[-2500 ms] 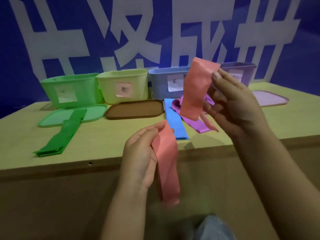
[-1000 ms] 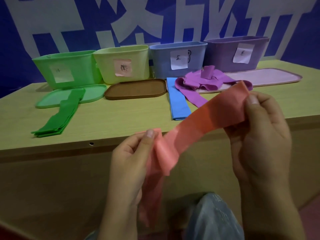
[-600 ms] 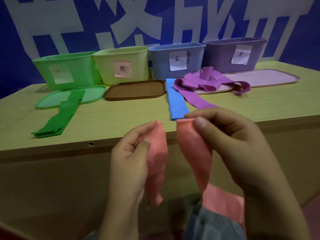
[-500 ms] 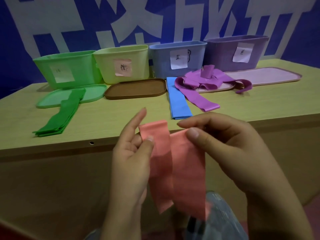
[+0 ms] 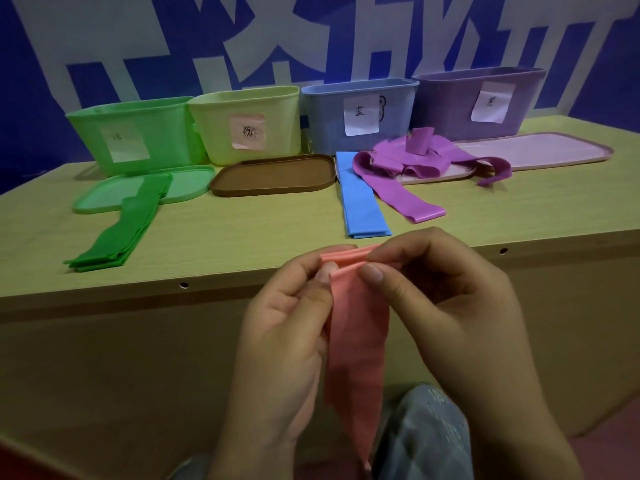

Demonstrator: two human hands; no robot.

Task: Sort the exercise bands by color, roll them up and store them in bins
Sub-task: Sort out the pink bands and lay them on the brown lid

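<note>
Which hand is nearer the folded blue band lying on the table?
Right. The right hand sits just in front of the blue band, its fingers close below the band's near end. The left hand is lower and further left. Both pinch the pink band.

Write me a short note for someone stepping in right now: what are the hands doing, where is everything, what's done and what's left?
Hands: left hand and right hand both pinch the top edge of the pink stretchy exercise band, which hangs in front of the table.
On the wooden table: folded green bands, flat blue band, tangled purple bands.
Done: colours are grouped in front of the open bins.
Left: roll every band and store it; pink goes to the pale yellow-green bin with the pink label. Bin contents cannot be seen.
</note>
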